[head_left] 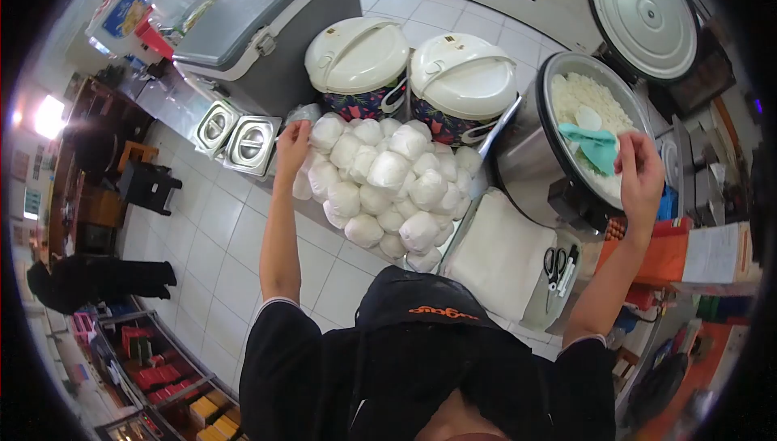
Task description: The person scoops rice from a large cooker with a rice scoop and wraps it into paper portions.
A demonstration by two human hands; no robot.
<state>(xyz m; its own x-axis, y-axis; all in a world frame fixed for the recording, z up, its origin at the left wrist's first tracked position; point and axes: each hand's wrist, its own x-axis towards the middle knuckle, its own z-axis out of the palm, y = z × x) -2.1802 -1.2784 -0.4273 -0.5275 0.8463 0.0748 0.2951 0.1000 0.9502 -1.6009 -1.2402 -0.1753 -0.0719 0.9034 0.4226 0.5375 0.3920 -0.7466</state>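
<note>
My left hand [293, 148] is at the left edge of a heap of round white wrapped parcels [388, 169]. Its fingers are closed beside a parcel and a small clear plastic item [304, 113]; what they pinch is hard to see. Over the open steel rice cooker [518, 150], my right hand [641, 172] has its fingers bent together at the edge of a teal, scoop-like piece [595, 148]. A white rounded lump [588, 119] shows beside that piece, above the loose cooked rice [579, 93]. The exact grip is partly hidden.
Two flowered rice containers with white lids [356, 57] stand behind the heap. White sheets [498, 255], scissors [554, 267] and pens lie in a tray. A grey cool box [267, 28] and lidded steel pans [252, 146] are left. A person in dark clothing [105, 283] is farther off.
</note>
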